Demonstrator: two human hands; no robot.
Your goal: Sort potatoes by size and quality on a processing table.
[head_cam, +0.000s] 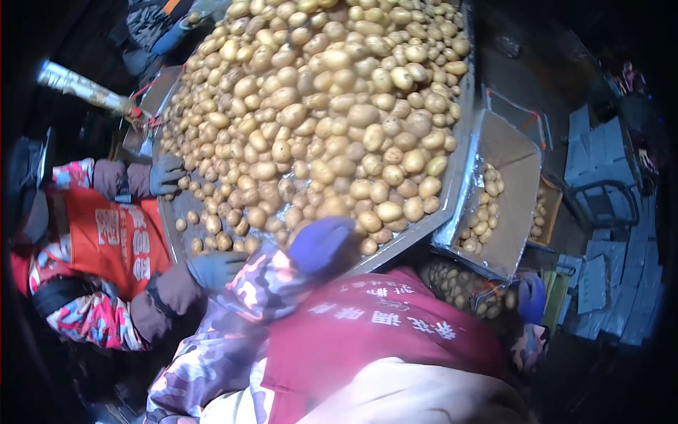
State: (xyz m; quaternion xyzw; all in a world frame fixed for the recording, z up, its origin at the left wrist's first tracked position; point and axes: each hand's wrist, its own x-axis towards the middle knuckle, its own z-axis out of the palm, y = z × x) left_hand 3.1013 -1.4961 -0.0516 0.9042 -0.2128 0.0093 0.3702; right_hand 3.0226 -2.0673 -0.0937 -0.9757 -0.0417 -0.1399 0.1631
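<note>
My left hand (324, 245), in a purple glove and blurred, is at the near edge of a metal-rimmed sorting table (447, 209) heaped with potatoes (296, 114). Its fingers are unclear, so I cannot tell whether it grips a potato. To my right, my right hand (531, 298), also purple-gloved, hangs low beside a mesh-like load of potatoes (450, 283); its fingers are not clear either. Between the table and that side stands a plastic-lined cardboard box (516, 175) with potatoes (483, 212) in it.
At the left, a co-worker in a red apron (114, 233) has grey-gloved hands (167, 175) at the table edge. Another person's sleeve (172, 37) shows at the upper left. A smaller box (553, 212) and stacked flat cartons (598, 153) stand at the right.
</note>
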